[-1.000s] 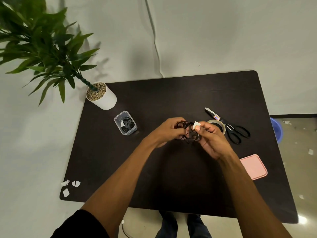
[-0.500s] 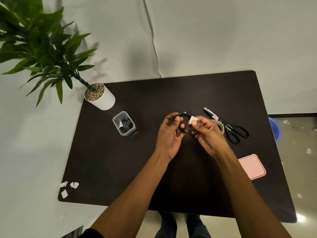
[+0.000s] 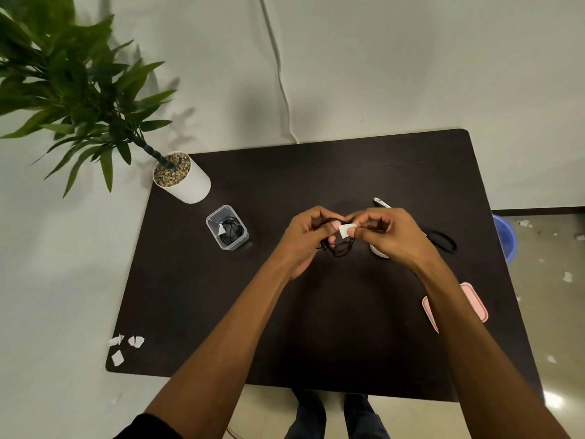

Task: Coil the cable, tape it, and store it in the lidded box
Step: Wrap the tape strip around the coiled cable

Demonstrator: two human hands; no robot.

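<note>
Hanging between both hands above the dark table [image 3: 196, 305], the coiled black cable [image 3: 339, 247] is gripped by the left hand [image 3: 304, 239], while the right hand [image 3: 391, 236] pinches a white tape piece [image 3: 345, 230] against it.

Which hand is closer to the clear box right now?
Left. The left hand, gripping the black cable, sits right of the clear box, apart from it. The right hand, pinching a white tape piece, is farther right, beyond the left hand.

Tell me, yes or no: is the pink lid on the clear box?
No, the pink lid lies far off to the right and the clear box stands open.
</note>
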